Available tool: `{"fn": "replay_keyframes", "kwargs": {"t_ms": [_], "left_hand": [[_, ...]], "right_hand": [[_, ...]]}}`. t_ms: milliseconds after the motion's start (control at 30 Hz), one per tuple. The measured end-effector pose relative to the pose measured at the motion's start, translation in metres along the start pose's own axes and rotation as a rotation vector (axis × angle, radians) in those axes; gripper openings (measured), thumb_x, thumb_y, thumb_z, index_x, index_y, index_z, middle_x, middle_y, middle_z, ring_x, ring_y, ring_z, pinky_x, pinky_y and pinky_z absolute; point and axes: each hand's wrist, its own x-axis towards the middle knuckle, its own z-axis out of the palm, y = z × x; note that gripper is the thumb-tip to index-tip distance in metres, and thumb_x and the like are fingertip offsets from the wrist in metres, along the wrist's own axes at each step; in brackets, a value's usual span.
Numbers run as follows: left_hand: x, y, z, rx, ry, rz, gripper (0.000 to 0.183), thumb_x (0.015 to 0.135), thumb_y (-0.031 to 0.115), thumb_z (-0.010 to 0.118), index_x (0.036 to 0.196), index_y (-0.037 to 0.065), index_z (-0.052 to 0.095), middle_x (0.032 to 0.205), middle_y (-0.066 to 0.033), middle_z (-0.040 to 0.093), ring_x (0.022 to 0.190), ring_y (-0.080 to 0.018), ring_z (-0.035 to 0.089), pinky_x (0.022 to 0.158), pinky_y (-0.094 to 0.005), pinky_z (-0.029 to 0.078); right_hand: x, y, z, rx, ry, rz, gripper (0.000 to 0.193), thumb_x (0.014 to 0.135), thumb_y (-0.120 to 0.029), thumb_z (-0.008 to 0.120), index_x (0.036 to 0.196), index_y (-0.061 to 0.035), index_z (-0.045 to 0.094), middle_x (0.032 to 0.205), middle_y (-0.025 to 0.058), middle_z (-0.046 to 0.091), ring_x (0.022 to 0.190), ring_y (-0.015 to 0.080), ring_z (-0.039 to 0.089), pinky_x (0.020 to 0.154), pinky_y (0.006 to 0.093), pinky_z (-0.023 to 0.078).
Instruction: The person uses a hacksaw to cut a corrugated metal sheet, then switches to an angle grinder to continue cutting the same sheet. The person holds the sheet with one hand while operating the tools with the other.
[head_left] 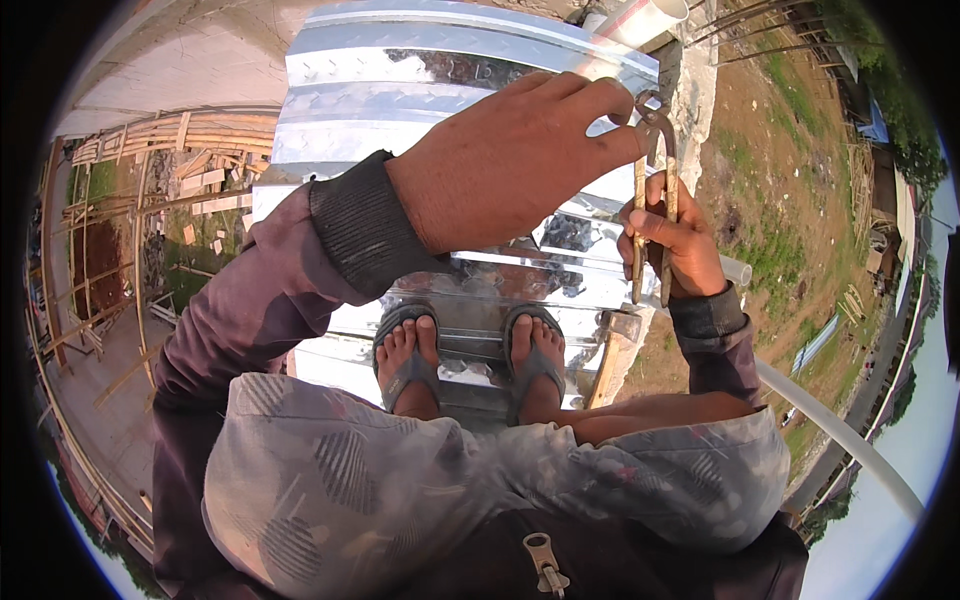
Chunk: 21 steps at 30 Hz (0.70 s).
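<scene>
My right hand (675,240) is wrapped around the worn, pale handles of a pair of pincers (669,165), its jaws pointing away from me. Beside those jaws, the thumb and index finger of my left hand (510,160) curl into a pinch. Whatever lies between these fingertips is too small to make out. Under both hands spreads shiny ribbed metal sheeting (375,110), and my sandalled feet stand on it. A hammer (612,355) with a wooden handle rests near the sheet's right edge, by my right foot.
Along the right, a rough concrete edge (697,90) borders a drop to grassy ground (775,200). A white pipe (645,20) lies at the far end, and another pale pipe (845,435) slants at lower right. Wooden scaffolding poles (180,130) stand below on the left.
</scene>
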Motion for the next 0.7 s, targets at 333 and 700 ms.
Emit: {"fn": "replay_keyframes", "kwargs": {"t_ms": [333, 700], "left_hand": [[-0.159, -0.067, 0.055, 0.001, 0.089, -0.729, 0.029, 0.087, 0.005, 0.064, 0.116, 0.007, 0.06, 0.12, -0.0133, 0.055, 0.109, -0.0372, 0.057, 0.095, -0.0442, 0.048], [-0.171, -0.064, 0.096, 0.179, 0.087, -0.782, 0.016, 0.094, 0.018, 0.058, 0.098, 0.005, 0.066, 0.104, -0.0095, 0.063, 0.103, -0.0278, 0.059, 0.09, -0.0423, 0.048]], "right_hand": [[0.027, -0.04, 0.015, -0.697, -0.331, 0.534, 0.02, 0.092, 0.002, 0.052, 0.11, -0.0035, 0.053, 0.116, 0.0154, 0.065, 0.1, 0.0228, 0.071, 0.075, 0.0334, 0.062], [0.022, -0.003, 0.022, -0.027, -0.348, 0.835, 0.013, 0.094, 0.0, 0.055, 0.103, -0.0044, 0.047, 0.133, 0.0301, 0.056, 0.108, 0.0382, 0.07, 0.081, 0.0459, 0.066]]}}
